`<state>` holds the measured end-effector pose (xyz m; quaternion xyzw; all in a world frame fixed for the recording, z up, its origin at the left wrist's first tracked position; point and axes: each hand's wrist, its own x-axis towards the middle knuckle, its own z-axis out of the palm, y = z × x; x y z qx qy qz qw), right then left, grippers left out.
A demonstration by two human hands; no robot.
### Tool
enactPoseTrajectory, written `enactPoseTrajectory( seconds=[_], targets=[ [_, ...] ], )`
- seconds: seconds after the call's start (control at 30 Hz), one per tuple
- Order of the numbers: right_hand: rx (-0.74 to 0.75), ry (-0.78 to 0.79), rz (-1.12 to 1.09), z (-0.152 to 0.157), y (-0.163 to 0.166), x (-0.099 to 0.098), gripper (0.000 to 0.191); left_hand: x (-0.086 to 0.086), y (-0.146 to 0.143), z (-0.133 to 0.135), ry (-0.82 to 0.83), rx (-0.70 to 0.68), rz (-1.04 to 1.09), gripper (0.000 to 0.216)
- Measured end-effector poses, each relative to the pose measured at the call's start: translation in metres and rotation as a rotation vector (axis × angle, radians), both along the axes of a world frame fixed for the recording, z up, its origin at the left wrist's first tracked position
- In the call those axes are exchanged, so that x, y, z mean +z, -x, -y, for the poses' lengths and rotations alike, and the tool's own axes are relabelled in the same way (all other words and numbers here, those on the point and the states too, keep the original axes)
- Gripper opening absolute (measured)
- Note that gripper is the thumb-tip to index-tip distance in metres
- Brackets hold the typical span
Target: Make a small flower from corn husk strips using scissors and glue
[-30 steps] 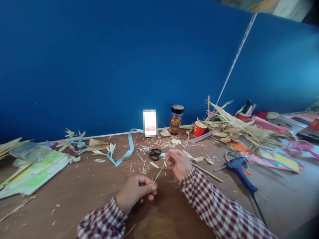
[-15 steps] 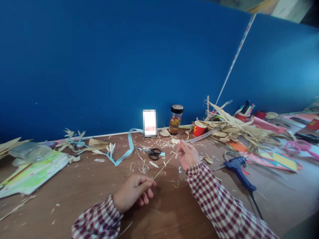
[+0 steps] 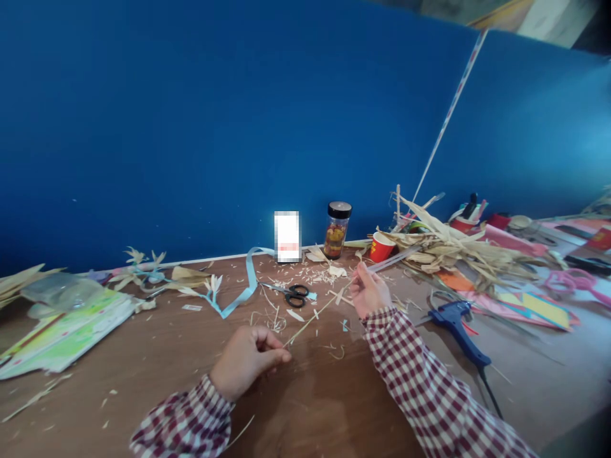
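Plant-fibre strand (image 3: pixel 305 327) spans above worktop (image 3: pixel 334 401), left hand (image 3: pixel 251 359) pinching near end, right hand (image 3: pixel 370 292) pinching far end. Step looks like tensioning; next move calls for gentle, even pull.

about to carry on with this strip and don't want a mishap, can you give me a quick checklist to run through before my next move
1. Left hand gripping the strip: ok, pinched at its near end.
2. Right hand gripping the strip: ok, fingertips closed at its far end.
3. Scissors clear of both hands: ok, lying on the table beyond the strip.
4. Table free of scraps: not ok, bits are scattered around the scissors and beneath the strip.
5. Jar lidded: ok, black lid on.
6. Glue gun cool: cannot tell.
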<state>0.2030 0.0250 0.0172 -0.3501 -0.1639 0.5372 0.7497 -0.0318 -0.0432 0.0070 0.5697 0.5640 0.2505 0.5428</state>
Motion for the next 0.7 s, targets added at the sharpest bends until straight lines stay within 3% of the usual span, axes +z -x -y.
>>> enactPoseTrajectory(
  seconds=[0.1,0.2,0.37,0.43,0.47,0.57,0.63,0.7],
  targets=[
    [0.006,-0.001,-0.032,-0.002,-0.005,0.000,0.027,0.000,-0.002,-0.002,-0.021,0.015,0.044,0.022],
    [0.020,-0.003,-0.059,-0.003,-0.008,0.001,0.026,0.003,-0.005,0.002,0.093,-0.053,0.142,0.025],
    [0.143,-0.019,-0.130,0.001,-0.003,0.004,0.024,0.019,-0.001,0.015,0.304,-0.500,0.127,0.034],
    [0.256,-0.026,-0.175,0.007,0.004,0.006,0.024,0.025,0.004,0.014,0.124,-0.610,0.054,0.031],
    [0.306,-0.029,-0.186,0.010,0.009,0.006,0.024,0.025,0.006,0.012,0.023,-0.583,0.041,0.026],
    [0.396,-0.033,-0.145,0.023,0.029,0.005,0.024,0.020,0.006,0.003,-0.031,-0.173,0.099,0.029],
    [0.426,-0.049,-0.045,0.033,0.043,0.003,0.022,0.013,-0.001,0.001,-0.060,0.075,0.262,0.029],
    [0.438,-0.062,0.033,0.041,0.056,-0.001,0.021,0.009,-0.011,0.004,0.011,0.119,0.457,0.025]
  ],
)
